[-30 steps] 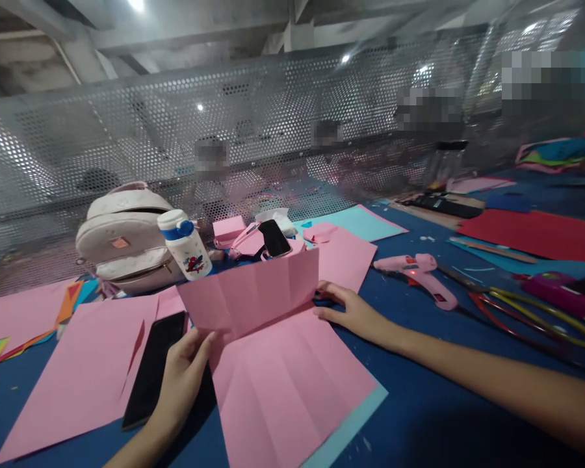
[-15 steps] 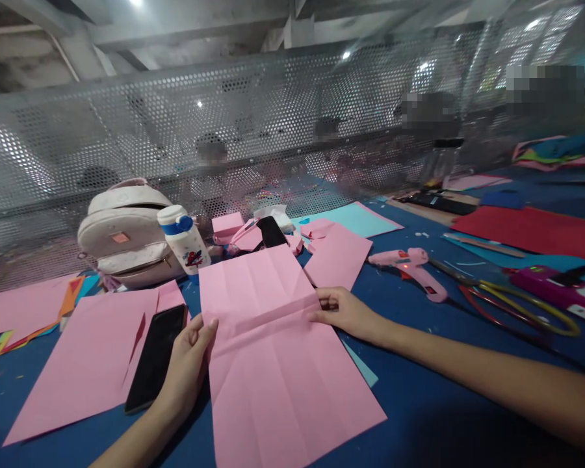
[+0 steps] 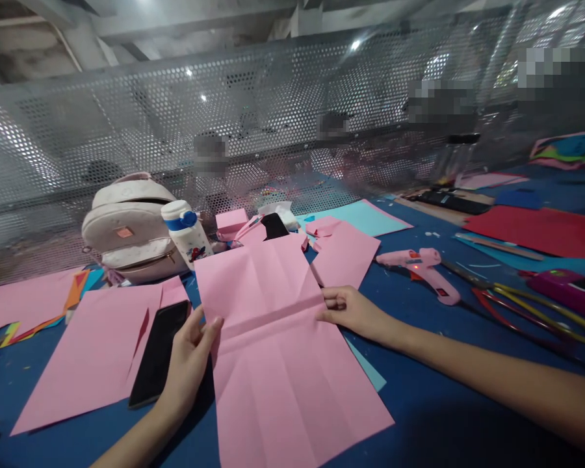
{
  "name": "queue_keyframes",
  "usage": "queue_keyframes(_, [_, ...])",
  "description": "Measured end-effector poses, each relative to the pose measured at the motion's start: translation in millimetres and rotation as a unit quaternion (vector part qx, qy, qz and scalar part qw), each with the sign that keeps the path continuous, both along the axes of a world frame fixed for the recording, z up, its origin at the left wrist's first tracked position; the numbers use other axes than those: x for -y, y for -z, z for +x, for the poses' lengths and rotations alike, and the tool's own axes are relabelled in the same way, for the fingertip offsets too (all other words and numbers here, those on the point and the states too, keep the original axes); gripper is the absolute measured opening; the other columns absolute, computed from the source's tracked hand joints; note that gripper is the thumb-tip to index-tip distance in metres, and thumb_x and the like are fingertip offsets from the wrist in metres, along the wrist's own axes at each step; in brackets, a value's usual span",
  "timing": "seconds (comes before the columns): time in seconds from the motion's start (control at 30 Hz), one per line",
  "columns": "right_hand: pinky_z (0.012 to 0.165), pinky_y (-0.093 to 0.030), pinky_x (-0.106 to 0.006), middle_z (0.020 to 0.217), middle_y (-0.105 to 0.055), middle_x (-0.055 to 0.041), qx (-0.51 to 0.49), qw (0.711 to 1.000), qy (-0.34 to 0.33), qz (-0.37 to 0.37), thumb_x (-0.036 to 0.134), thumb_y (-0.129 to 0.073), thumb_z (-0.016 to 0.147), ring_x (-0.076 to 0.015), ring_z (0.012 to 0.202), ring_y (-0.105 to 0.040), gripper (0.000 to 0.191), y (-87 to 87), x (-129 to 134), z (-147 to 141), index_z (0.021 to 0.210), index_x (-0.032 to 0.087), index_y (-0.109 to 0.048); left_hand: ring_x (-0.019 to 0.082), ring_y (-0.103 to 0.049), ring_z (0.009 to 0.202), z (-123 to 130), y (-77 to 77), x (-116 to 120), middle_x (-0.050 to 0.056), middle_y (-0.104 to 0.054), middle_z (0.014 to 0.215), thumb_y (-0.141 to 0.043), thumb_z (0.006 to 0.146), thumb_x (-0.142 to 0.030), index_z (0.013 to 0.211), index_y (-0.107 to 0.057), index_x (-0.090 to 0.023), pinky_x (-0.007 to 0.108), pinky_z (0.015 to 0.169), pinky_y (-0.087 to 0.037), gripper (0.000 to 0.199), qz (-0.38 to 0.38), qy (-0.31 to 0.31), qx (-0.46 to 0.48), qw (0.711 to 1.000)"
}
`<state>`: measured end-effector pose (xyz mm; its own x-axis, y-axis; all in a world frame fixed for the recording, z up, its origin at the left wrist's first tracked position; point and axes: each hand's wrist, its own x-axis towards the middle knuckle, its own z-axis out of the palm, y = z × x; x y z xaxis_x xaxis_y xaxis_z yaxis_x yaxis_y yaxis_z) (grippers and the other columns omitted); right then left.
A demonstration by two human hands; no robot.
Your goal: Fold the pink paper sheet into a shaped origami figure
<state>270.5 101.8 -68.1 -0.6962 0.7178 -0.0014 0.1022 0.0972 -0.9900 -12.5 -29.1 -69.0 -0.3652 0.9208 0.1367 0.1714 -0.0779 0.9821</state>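
Note:
A creased pink sheet of paper [image 3: 273, 364] is held up in front of me, with a fold running across it and several lengthwise creases. My left hand [image 3: 190, 357] pinches its left edge near the fold, thumb on the front face. On the opposite edge, my right hand [image 3: 353, 315] grips the sheet, fingers curled behind it. A black phone [image 3: 158, 357] lies on the table close to my left hand. Under and beside it rests another pink sheet [image 3: 82, 357]. A pink glue gun [image 3: 424, 270] with a small lit orange light lies right of my right hand.
A white backpack [image 3: 131, 231] and a white bottle [image 3: 185, 234] with a blue cap stand at the back. Scissors [image 3: 541, 312] with red and yellow handles, a purple tool [image 3: 565, 289] and red paper [image 3: 546, 231] lie at right. A perforated metal panel [image 3: 273, 110] rises behind the table.
The view has shifted slightly, so the surroundings sit a little further right. The pink sheet's top edge tips lower and bends a bit more at the fold. Both hands keep their hold.

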Motion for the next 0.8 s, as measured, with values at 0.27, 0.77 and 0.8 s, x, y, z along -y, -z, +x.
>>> queue_keyframes(0.27, [0.056,-0.043,-0.026,0.07,-0.064,-0.0021,0.039,0.998,0.043,0.04,0.06,-0.073,0.071,-0.0163,0.063,-0.058,0.047,-1.7,2.6,0.2,0.077,0.014,-0.064,0.016,-0.066,0.085,2.4,4.6,-0.5,0.003,-0.071,0.097,-0.07,0.084,-0.036,0.115,-0.062,-0.02,0.02,0.072,-0.051,0.036,0.03,0.056,-0.014,0.998])
queue_keyframes(0.77, [0.048,-0.032,-0.024,0.055,-0.05,0.0029,0.085,0.99,0.028,0.107,0.062,-0.067,0.074,-0.0106,0.049,-0.043,0.048,-2.6,-5.8,1.3,0.071,0.015,-0.065,0.02,-0.067,0.062,2.0,4.4,-4.9,0.008,-0.075,0.073,-0.078,0.07,-0.037,0.077,-0.077,-0.012,0.024,0.057,-0.05,0.026,-0.049,0.048,-0.048,0.996])
queue_keyframes(0.8, [0.048,-0.035,-0.025,0.055,-0.052,0.0022,0.085,0.99,0.026,0.107,0.062,-0.067,0.075,-0.0115,0.05,-0.046,0.048,-2.6,-6.4,1.8,0.072,0.015,-0.067,0.019,-0.067,0.063,1.6,3.9,-5.1,0.007,-0.075,0.073,-0.078,0.071,-0.037,0.077,-0.077,-0.013,0.025,0.058,-0.05,0.025,-0.047,0.051,-0.046,0.997])
